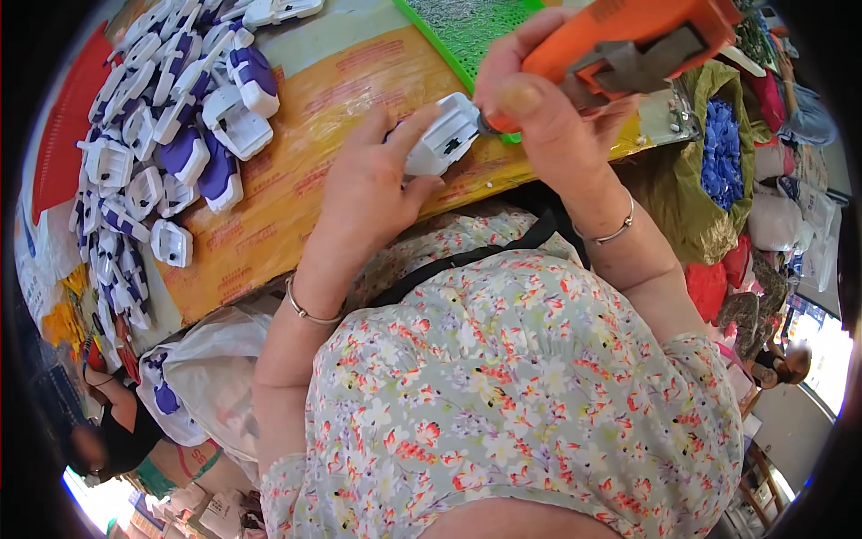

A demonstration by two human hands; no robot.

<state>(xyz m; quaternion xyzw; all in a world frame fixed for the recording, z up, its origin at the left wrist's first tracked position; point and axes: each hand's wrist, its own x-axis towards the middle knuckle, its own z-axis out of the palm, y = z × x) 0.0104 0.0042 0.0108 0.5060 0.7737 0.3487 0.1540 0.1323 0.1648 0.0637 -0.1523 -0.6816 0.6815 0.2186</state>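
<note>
On the yellow-covered table, my left hand (366,180) steadies a white plastic casing (446,136), with fingers along its far side and thumb near its front edge. The casing's hollow, ribbed inside faces up, with a small dark piece in it. My right hand (561,121) is wrapped round an orange power screwdriver (620,45), held tilted. Its dark tip meets the right end of the casing; whether it sits in a screw is too small to tell. Just beyond lies a green tray (426,30) holding many tiny silvery pieces, probably screws.
White-and-purple plastic casings (180,108) lie heaped at the left, beside a red sheet (72,126). A white plastic bag (211,377) hangs by the table's near left edge. An olive sack (687,202) of blue pieces (721,153) stands right. Other people are at both sides.
</note>
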